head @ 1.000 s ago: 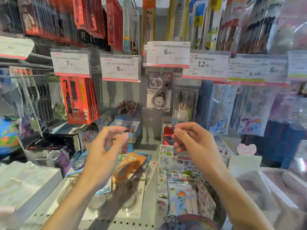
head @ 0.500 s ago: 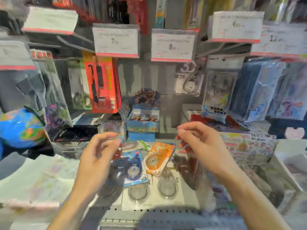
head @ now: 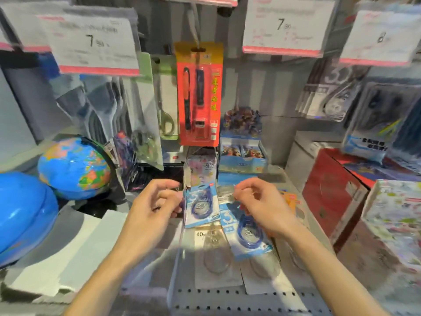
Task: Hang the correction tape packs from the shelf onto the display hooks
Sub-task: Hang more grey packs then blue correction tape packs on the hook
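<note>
A blue correction tape pack (head: pixel 200 206) stands tilted up from the shelf, and the fingertips of my left hand (head: pixel 155 208) pinch its left edge. A second blue pack (head: pixel 247 232) lies flat, partly under my right hand (head: pixel 262 206). That hand hovers with loosely curled fingers and holds nothing. Clear correction tape packs (head: pixel 214 258) lie flat on the perforated shelf (head: pixel 227 299), and an orange pack (head: pixel 292 199) peeks out behind my right hand. More correction tape packs (head: pixel 330 99) hang from a hook at the upper right.
A red pen pack (head: pixel 198 94) and scissors (head: pixel 166 117) hang straight ahead under the price tags (head: pixel 95 44). Two globes (head: pixel 73 167) sit at the left. A red box (head: pixel 330 195) and a printed box (head: pixel 396 220) stand at the right. Small card boxes (head: pixel 242 156) line the back.
The view has swung left and down toward the shelf. Both hands dropped to the packs, and my left hand's fingertips have closed on the blue pack's edge, tipping it up.
</note>
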Motion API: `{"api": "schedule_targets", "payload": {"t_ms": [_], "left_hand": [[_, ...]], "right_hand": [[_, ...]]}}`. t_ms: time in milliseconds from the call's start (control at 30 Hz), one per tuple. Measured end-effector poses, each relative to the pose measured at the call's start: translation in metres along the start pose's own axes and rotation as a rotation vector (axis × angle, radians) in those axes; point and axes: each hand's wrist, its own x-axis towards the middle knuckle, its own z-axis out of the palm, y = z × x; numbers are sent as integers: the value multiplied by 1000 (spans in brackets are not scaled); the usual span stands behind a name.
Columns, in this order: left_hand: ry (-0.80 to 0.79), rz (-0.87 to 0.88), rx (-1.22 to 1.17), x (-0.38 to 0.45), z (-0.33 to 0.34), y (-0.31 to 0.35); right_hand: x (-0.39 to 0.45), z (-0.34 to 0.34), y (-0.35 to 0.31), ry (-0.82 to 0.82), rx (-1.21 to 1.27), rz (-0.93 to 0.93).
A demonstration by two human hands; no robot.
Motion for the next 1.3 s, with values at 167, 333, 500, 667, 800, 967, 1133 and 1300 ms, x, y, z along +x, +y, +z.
{"api": "schedule_targets", "payload": {"t_ms": [167,333,500,667,800,967,1133,1300], "left_hand": [[56,-42,-7,-2,-9,-4],[76,-69,14,-5,-8,-3],[94,-74,32,-4,-7,-2],[108,-81,27,-5,0,0],[95,-102,24,-4,13,0],[28,-150,-15,0,40,5],[-36,-245,-95,7,68,10],[-40,-243,-207,11,80,9]], "right_hand": [[40,37,4,-186,-388,40],[57,57,-1,-241,-603,83],[62,57,0,-232,-322,165],[65,42,-1,-195,-53,164],[58,15,6,-164,139,185],[36,-13,10,-153,338,126],[17,-22,8,-202,556,108],[8,-17,12,-189,568,46]]}}
